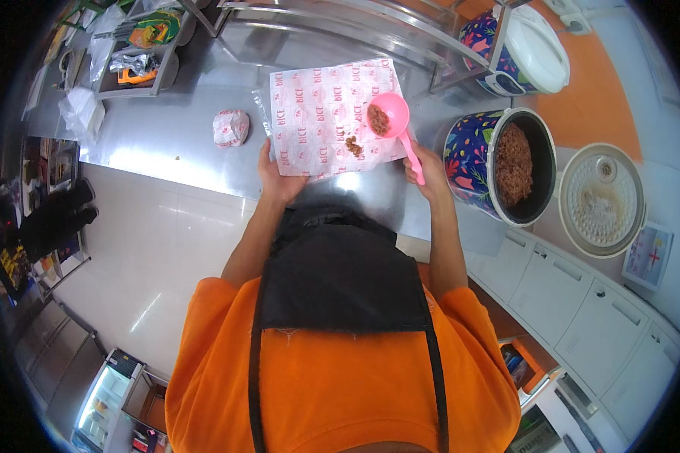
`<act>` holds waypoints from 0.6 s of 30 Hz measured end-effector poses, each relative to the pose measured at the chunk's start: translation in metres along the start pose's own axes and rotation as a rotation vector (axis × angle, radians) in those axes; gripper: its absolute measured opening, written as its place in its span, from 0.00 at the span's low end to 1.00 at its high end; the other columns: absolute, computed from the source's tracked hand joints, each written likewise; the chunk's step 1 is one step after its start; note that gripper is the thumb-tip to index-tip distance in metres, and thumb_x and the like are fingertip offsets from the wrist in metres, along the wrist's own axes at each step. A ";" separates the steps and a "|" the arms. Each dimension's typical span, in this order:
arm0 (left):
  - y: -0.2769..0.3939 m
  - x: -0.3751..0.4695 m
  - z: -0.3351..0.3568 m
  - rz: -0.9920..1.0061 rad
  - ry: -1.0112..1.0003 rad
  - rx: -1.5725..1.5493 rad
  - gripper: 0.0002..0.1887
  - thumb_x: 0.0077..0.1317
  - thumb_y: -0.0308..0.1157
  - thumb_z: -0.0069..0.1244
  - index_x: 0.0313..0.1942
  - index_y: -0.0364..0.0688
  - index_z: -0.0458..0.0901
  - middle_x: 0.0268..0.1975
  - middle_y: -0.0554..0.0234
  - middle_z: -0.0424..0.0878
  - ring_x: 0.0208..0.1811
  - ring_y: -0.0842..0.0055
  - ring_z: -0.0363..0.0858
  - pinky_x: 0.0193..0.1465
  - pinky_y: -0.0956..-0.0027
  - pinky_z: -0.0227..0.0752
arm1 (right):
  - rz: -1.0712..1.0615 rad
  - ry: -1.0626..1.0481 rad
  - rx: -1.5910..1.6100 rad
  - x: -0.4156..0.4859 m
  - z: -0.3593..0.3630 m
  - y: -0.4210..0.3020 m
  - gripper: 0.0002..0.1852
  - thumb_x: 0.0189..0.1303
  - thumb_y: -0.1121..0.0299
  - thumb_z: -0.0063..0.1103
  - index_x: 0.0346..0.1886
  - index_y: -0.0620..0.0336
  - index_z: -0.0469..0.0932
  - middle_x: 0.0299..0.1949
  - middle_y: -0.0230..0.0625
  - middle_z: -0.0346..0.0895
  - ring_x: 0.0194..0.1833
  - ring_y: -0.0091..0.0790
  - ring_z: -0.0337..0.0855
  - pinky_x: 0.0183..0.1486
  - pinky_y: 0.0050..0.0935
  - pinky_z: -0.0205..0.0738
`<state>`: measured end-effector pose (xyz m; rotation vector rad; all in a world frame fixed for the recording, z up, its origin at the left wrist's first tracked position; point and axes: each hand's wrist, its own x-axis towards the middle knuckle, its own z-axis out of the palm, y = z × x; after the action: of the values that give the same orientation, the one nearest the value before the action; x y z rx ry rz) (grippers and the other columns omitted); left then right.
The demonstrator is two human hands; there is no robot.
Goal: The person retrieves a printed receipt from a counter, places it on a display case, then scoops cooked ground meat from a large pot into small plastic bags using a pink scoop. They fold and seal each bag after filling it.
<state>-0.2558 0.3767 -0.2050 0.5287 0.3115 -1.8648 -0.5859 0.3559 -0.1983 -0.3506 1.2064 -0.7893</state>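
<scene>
My right hand grips the handle of a pink plastic scoop, whose cup is over the right part of a printed sheet of wrapping paper. Some brown rice shows inside the cup. A small clump of brown rice lies on the paper, left of the scoop. At the sheet's lower left corner, my left hand holds the edge, its fingers partly hidden under the paper. A clear plastic strip sticks out along the left edge. Further left sits a paper-wrapped bundle.
To the right stands an open, flower-patterned rice cooker holding brown rice, its lid swung out. A second cooker is shut behind it. A metal rack borders the steel table; a tray of packets is at upper left.
</scene>
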 end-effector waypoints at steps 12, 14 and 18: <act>-0.052 0.023 0.000 -0.168 0.007 0.538 0.28 0.77 0.38 0.40 0.68 0.28 0.55 0.68 0.44 0.66 0.71 0.54 0.63 0.78 0.56 0.52 | -0.219 0.126 -0.487 -0.016 0.013 0.041 0.21 0.74 0.54 0.51 0.59 0.57 0.81 0.20 0.24 0.69 0.18 0.18 0.67 0.19 0.22 0.61; -0.053 0.026 0.005 -0.207 0.033 0.485 0.28 0.77 0.38 0.41 0.66 0.24 0.57 0.64 0.42 0.70 0.67 0.55 0.68 0.76 0.57 0.57 | -0.235 0.128 -0.497 -0.016 0.018 0.044 0.21 0.74 0.55 0.51 0.61 0.56 0.79 0.20 0.25 0.69 0.18 0.18 0.67 0.19 0.22 0.61; -0.056 0.032 0.014 -0.205 0.081 0.656 0.28 0.79 0.39 0.35 0.67 0.24 0.55 0.66 0.30 0.64 0.67 0.51 0.69 0.76 0.56 0.56 | -0.232 0.114 -0.504 -0.016 0.021 0.043 0.20 0.74 0.55 0.50 0.57 0.59 0.81 0.19 0.25 0.69 0.18 0.18 0.66 0.18 0.22 0.59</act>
<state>-0.3200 0.3637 -0.2115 1.0471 -0.2189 -2.1392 -0.5530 0.3935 -0.2070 -0.8812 1.4860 -0.7009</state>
